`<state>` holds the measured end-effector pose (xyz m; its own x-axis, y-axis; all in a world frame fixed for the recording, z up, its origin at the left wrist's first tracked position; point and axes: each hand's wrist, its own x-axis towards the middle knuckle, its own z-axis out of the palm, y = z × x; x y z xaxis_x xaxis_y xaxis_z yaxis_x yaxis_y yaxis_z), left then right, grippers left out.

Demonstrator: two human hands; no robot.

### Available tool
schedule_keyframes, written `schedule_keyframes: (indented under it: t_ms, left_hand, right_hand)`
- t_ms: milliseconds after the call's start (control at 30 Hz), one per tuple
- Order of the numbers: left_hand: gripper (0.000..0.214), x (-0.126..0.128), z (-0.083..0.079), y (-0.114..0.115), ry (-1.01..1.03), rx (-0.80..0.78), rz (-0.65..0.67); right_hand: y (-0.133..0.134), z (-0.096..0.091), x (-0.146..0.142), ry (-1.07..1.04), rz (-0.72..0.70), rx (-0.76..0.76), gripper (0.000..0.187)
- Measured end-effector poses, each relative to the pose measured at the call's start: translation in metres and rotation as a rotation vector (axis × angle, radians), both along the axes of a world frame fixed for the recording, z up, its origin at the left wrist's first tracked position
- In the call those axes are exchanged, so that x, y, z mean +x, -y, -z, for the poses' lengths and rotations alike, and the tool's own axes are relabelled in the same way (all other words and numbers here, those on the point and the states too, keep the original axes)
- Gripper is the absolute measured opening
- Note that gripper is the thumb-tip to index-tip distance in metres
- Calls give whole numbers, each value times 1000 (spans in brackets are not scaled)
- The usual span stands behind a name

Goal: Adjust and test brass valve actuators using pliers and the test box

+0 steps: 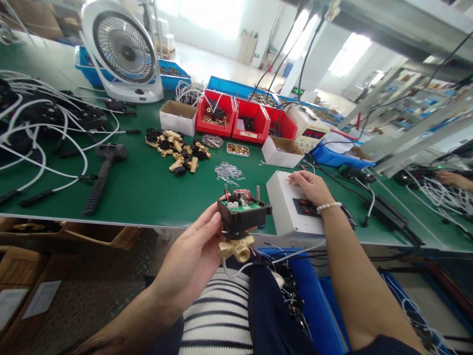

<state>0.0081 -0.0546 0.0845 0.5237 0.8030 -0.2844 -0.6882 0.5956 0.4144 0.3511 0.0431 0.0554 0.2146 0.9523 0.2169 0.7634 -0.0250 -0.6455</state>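
Observation:
My left hand point(201, 246) grips a motorized brass valve point(238, 246) by its side, in front of the table edge. Its black housing is uncovered on top, showing a green circuit board, red and black wires and an upright metal pin. A white cable runs down from it. My right hand point(310, 187), with a beaded bracelet at the wrist, rests on a white control box point(283, 212). The fingers are bent together at the box's far left part; what they press or pinch is hidden. A dark panel with red marks shows partly beneath the palm.
Behind lie a pile of brass fittings point(179, 150), loose metal pins point(228, 172) and red bins point(216, 116). A black hammer point(105, 172), white cables and a fan point(123, 52) stand left. A blue crate point(306, 286) is below; another person's hand point(454, 180) is far right.

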Motion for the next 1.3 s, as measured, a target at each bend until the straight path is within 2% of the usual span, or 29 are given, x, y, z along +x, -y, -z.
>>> schedule_keyframes:
  t_ms: [200,500,700,1300]
  left_hand:
    - [38,-3,-6,2,4,-38,66]
    - [45,-2,-7,4,-53,34,105]
    - [34,-2,-4,4,-33,67,87]
    - [41,-3,-7,6,-78,55,83]
  right_hand:
    - [1,-3,-1,0,-1,-15,37]
    - [3,-5,-4,0,15,-44,32]
    - [0,-2,-1,-19,8,-40,37]
    - [2,-6,-3,-10,17,-42,35]
